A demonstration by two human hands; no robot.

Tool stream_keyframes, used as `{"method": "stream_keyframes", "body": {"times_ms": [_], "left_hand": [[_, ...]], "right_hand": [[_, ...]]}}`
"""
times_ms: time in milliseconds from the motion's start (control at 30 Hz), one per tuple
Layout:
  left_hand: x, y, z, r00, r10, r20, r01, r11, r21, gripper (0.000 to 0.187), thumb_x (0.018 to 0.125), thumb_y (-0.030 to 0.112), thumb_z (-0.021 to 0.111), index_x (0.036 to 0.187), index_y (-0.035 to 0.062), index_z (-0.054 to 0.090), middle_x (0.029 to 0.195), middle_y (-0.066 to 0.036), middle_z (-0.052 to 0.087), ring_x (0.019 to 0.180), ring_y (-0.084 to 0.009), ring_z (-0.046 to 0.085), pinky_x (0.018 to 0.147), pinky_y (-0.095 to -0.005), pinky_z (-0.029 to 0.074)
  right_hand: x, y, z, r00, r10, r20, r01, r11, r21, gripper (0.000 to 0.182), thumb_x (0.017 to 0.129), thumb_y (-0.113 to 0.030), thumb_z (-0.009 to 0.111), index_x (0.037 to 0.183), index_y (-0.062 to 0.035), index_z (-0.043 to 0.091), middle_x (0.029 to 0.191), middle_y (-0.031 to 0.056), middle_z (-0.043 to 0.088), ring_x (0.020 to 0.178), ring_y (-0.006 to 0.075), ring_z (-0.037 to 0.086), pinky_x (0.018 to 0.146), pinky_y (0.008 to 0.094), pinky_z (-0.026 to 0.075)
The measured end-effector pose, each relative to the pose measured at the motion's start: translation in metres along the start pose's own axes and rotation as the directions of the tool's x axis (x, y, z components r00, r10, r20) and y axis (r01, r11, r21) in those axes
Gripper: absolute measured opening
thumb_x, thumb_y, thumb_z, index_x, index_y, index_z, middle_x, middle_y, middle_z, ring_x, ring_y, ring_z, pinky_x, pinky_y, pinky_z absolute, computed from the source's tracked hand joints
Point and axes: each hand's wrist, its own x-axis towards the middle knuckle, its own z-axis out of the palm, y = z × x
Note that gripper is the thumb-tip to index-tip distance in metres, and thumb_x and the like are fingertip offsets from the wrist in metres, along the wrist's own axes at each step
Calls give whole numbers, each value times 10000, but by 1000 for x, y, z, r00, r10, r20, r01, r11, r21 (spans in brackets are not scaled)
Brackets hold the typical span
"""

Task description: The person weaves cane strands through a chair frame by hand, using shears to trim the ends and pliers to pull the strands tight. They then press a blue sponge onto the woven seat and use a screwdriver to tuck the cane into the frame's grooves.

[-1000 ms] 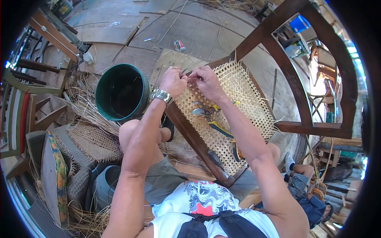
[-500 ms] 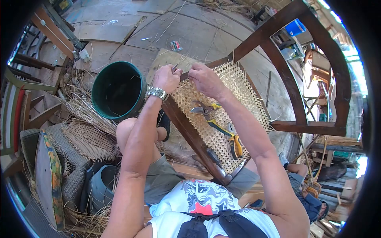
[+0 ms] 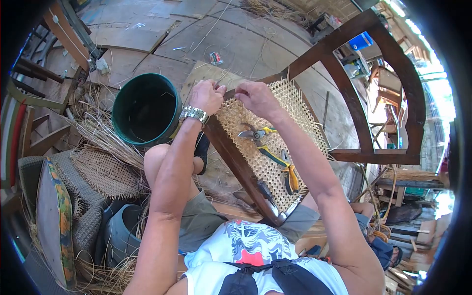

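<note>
A dark wooden chair (image 3: 236, 164) lies before me with a woven cane seat (image 3: 275, 179). Over the far left edge of that seat, my left hand (image 3: 206, 97), wearing a metal watch (image 3: 195, 113), has its fingers curled together. Whatever sits in them is too small to make out. To its right my right hand (image 3: 259, 101) is closed in a pinch above the cane, its grip hidden. Pruning shears (image 3: 255, 135) with yellow-and-dark handles lie on the weave. Nearer me rest yellow-and-black pliers (image 3: 291, 179) and a dark-handled tool (image 3: 265, 191).
A dark green bucket (image 3: 118, 110) stands left of the chair, beside loose cane strands (image 3: 105, 135). Woven sheets (image 3: 110, 172) and a grey container (image 3: 120, 231) lie at lower left. The chair's backrest (image 3: 351, 101) reaches right. A small packet (image 3: 215, 58) is on the floor.
My right hand has shifted slightly up and its fingers have moved a little. My left hand stays nearly in place. The view has shifted slightly; the tools still lie on the cane.
</note>
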Motion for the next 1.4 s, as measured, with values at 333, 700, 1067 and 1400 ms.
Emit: {"method": "stream_keyframes", "body": {"times_ms": [333,700,1067,1400], "left_hand": [[-8,-1,-7,1000,-15,13,15,1000,-4,354,879,360,696,955,16,728,1016,-241,692,974,-386,667,850,-465,519],[-9,-2,-1,998,21,-60,-23,999,-31,361,882,363,697,935,7,722,884,-237,710,875,-371,698,784,-452,526],[-12,-4,-1,1000,6,21,-5,999,-42,370,887,358,690,981,1,718,1050,-245,677,1002,-389,659,873,-468,515],[-14,-6,2,998,47,-41,-49,998,-35,385,883,375,684,935,-5,716,921,-257,701,916,-389,683,818,-468,516]], "right_hand": [[15,0,10,959,284,20,-284,959,15,154,792,-123,642,911,-56,714,829,152,709,810,278,703,757,384,550],[32,20,-1,919,323,226,-351,931,97,216,737,-155,773,931,-66,744,858,103,728,809,209,704,748,322,557],[35,33,-5,857,396,331,-487,833,264,239,713,-97,786,933,-15,740,804,55,735,719,112,691,678,271,561],[52,21,-11,814,373,445,-500,840,210,180,744,-15,750,913,18,698,761,71,697,652,139,674,579,272,554]]}}
